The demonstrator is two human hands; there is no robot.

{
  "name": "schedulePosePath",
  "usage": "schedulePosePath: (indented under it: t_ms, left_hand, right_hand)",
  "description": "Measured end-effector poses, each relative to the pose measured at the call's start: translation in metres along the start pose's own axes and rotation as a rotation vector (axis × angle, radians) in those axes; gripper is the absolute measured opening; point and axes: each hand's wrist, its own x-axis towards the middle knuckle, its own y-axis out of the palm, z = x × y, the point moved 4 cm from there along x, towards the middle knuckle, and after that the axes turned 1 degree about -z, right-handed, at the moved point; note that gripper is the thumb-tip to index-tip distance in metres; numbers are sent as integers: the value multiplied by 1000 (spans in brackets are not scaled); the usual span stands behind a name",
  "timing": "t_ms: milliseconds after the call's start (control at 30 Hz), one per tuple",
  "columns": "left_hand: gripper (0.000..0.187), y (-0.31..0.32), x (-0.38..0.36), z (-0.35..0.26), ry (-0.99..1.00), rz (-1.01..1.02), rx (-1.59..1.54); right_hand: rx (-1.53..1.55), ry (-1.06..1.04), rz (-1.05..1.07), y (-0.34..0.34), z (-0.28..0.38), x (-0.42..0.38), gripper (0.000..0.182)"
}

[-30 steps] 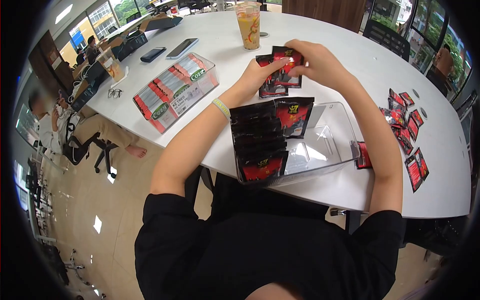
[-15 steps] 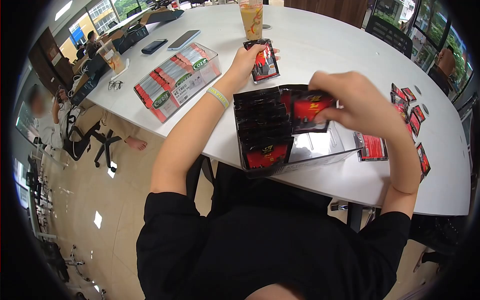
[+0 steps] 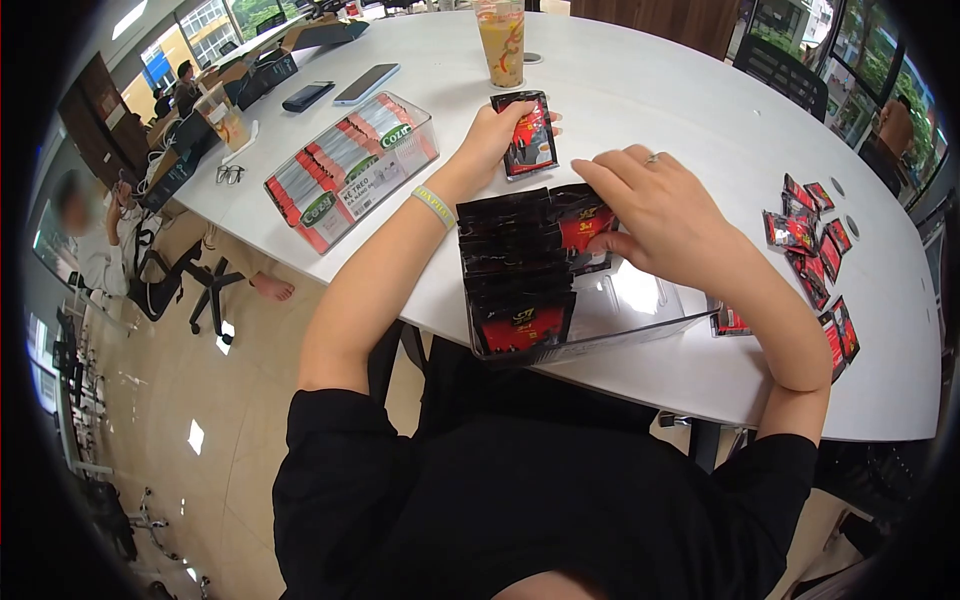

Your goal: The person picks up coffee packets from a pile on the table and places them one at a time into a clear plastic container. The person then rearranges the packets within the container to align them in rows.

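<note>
My left hand (image 3: 492, 138) holds a black and red sachet (image 3: 531, 140) upright, thumb across its front, beyond the clear box. The clear plastic box (image 3: 640, 328) stands near the table's front edge, with a row of black and red sachets (image 3: 512, 240) packed in its left part. Over the back of the box, my right hand (image 3: 650, 205) has its fingers apart, with the thumb against a sachet (image 3: 585, 230) standing beside the row. The fingertips are above that sachet and do not wrap round it. The box's right part shows bare plastic.
Several loose sachets (image 3: 812, 235) lie at the right. At the left are a second box (image 3: 350, 170) of red and white packets, glasses (image 3: 229, 174), a phone (image 3: 367, 84) and a dark wallet (image 3: 308, 96). A drink cup (image 3: 502, 45) stands at the back. A person (image 3: 100, 230) sits at the far left.
My right hand has moved left and its fingers have opened from the sachet, which now stands in the box beside the row. My left hand with its sachet is slightly lower in view.
</note>
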Motion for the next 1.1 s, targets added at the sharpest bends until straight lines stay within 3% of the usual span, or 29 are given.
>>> schedulePosePath:
  t_ms: [200,333,433,533,600,733,800,833,967,1000,1067,1100]
  left_hand:
    - [31,9,-3,2,-47,61,-47]
    - [28,15,-6,4,-57,158,-35]
    - [34,20,-7,2,-2,199,39]
    - [32,32,-11,-5,20,283,-10]
    - [31,35,-8,-4,19,306,-2]
    - [28,42,-7,-7,69,331,39]
    - [27,40,-9,-4,34,383,119]
    - [24,40,-9,-3,4,397,44]
    - [26,47,-13,-13,85,437,-8]
    - [26,47,-13,-15,87,439,-6]
    - [37,42,-13,-21,140,332,-22]
    - [48,34,-7,-18,169,350,1]
  right_hand:
    - [160,59,146,10,-4,1,69]
    - [214,62,165,8,-6,2,66]
    - [340,37,8,0,-17,8,59]
    - [165,99,-261,-8,-44,17,48]
    - [40,122,-265,3,-58,22,44]
    - [96,117,-306,25,-68,30,40]
    - [118,156,-44,32,-66,33,35]
    - [-22,96,-97,31,-62,33,31]
    - [-128,65,-133,28,-64,31,26]
    - [-123,59,-230,20,-70,28,25]
    - [-101,64,-410,-1,-80,25,20]
    - [62,142,-450,-16,-83,24,19]
